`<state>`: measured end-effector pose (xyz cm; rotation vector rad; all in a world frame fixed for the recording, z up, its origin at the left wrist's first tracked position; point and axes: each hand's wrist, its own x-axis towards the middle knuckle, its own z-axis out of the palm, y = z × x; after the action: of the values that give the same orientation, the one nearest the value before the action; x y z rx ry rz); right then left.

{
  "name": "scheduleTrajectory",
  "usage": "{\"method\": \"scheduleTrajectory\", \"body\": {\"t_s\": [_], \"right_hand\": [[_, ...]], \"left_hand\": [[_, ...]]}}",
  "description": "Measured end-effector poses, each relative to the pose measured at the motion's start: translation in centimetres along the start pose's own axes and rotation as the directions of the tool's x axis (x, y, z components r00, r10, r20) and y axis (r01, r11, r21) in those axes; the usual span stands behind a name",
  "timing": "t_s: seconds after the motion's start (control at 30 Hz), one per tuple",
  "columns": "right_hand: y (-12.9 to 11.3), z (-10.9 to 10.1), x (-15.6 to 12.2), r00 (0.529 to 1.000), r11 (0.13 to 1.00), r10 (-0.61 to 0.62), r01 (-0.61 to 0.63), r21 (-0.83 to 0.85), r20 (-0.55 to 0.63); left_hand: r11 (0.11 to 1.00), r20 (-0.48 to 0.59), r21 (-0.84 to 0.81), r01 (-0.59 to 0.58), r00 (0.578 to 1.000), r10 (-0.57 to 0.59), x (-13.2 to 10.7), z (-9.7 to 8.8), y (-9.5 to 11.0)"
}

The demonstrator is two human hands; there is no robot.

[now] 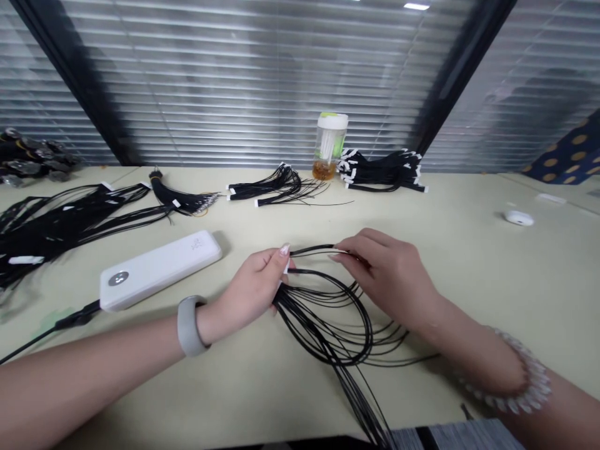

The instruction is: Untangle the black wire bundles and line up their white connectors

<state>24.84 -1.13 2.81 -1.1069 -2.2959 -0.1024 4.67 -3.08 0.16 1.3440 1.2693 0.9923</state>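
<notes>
My left hand (257, 278) is closed around the white-connector ends of several thin black cables (323, 340). From that grip the cables fan out, loop to the right and trail down past the table's front edge. My right hand (387, 269) pinches one black cable a short way to the right, between thumb and forefinger. A short stretch of that cable runs almost level between the two hands. The connectors are mostly hidden by my left fingers.
A white power bank (159, 272) with a plugged-in lead lies left. Black cable bundles (60, 219) spread behind it; another bundle (272, 185) and a stack of cables (384, 170) lie at the back. A lidded bottle (329, 147) and a white earbud case (519, 218) stand further off.
</notes>
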Motion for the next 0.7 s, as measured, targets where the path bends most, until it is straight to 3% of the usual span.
{"method": "scheduleTrajectory", "body": {"t_s": [0.2, 0.3, 0.37, 0.43, 0.57, 0.7], "right_hand": [[-1.0, -1.8, -0.3, 0.999, 0.995, 0.033, -0.035, -0.099, -0.022], [-1.8, -2.1, -0.6, 0.976, 0.996, 0.07, -0.081, 0.045, 0.205], [-2.3, -1.7, -0.8, 0.916, 0.966, 0.063, -0.155, 0.205, 0.397], [-2.8, -1.0, -1.0, 0.863, 0.906, 0.012, -0.223, 0.36, 0.505], [-3.4, 0.5, -1.2, 0.86, 0.805, -0.053, -0.265, 0.532, 0.508], [-3.5, 0.8, -1.1, 0.903, 0.857, -0.02, -0.206, 0.472, 0.43]], "left_hand": [[0.995, -0.068, -0.091, -0.047, 0.997, 0.041, 0.1, 0.0, -0.4], [0.995, -0.075, -0.074, -0.061, 0.996, 0.056, 0.1, 0.0, -0.4], [0.996, -0.074, -0.055, -0.068, 0.995, 0.064, 0.0, 0.0, -0.4], [0.997, -0.066, -0.036, -0.07, 0.996, 0.068, -0.1, 0.1, -0.2], [0.997, -0.047, 0.018, -0.069, 0.996, 0.07, -0.3, 0.3, -0.1], [0.962, -0.04, 0.21, -0.177, 0.981, 0.189, -0.5, 0.3, 0.0]]}}
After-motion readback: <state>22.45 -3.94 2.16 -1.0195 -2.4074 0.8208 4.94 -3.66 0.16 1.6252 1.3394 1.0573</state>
